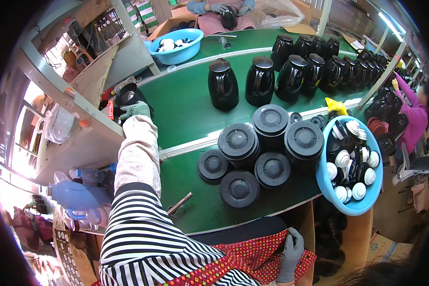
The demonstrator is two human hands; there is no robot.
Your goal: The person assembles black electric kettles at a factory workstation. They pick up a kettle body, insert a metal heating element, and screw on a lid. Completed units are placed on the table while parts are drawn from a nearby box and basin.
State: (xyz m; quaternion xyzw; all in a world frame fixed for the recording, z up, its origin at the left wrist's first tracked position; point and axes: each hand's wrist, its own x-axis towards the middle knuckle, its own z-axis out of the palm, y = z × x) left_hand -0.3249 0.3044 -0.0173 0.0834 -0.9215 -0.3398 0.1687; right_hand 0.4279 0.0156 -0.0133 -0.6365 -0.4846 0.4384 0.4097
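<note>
My left hand (pixel 136 110), in a grey-green knit glove, reaches to the far left end of the green belt. It touches a dark, glossy jug-like thing (pixel 130 93) there; its fingers are partly hidden, so a grip cannot be made out. Resting over my red patterned apron (pixel 252 250) is my right hand (pixel 291 252) in a grey glove. Whether it pinches the cloth is unclear. Before me stand stacks of round dark grey lids (pixel 239 141). Beyond them a black jug (pixel 223 85) stands upright on the green conveyor belt (pixel 184 103).
At right, a blue basin (pixel 379 171) of black-and-white lid parts overhangs the table edge. Several black jugs (pixel 293 77) line the belt. Another blue basin (pixel 182 50) stands far left. A metal post (pixel 75 96) rises beside my left arm. Two people work nearby.
</note>
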